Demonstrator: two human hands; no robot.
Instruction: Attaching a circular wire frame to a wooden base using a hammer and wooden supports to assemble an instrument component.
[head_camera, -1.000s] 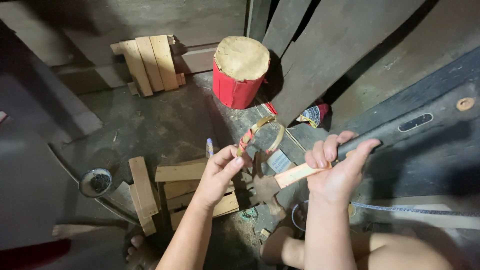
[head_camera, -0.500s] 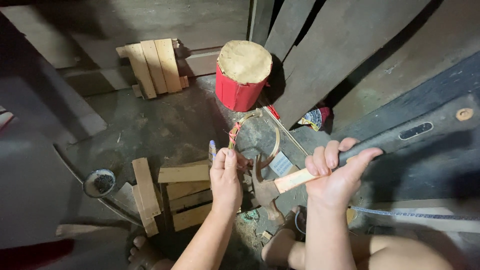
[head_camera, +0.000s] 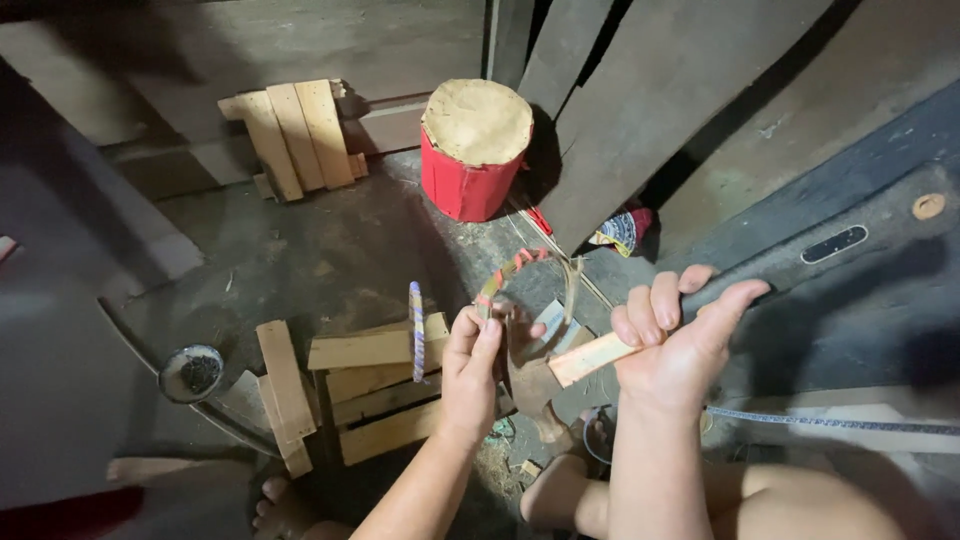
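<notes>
Nearest to me, my right hand (head_camera: 680, 350) is wrapped around a pale wooden handle (head_camera: 592, 358), fingers curled over the top and thumb stretched out along the far side, so the grip is closed on it. The handle runs down and to the left from those fingers to a dark, rusty tool head (head_camera: 532, 385) that sits just below and between my two hands; I cannot tell exactly what kind of head it is.

My left hand (head_camera: 470, 370) is closed as well, fingertips pinched on the near end of a curved hoop (head_camera: 530, 275) wrapped in reddish and green bands. The hoop arcs up and away from those fingers, then bends back down toward my right fingers, ending just short of them.

Just left of my left fingers a thin striped stick (head_camera: 417, 330) stands nearly upright over a loose pile of wooden blocks (head_camera: 370, 385). Further left of that pile, a small round metal dish (head_camera: 191, 372) lies on the dark floor (head_camera: 300, 250).

Beyond my right fingers, a bunched colourful cloth (head_camera: 622, 228) lies at the foot of leaning grey planks (head_camera: 660, 90). Well beyond the hoop stands a red drum (head_camera: 475, 150) with a tan top. Farthest left of it, a set of light boards (head_camera: 295, 135) leans against the wall.
</notes>
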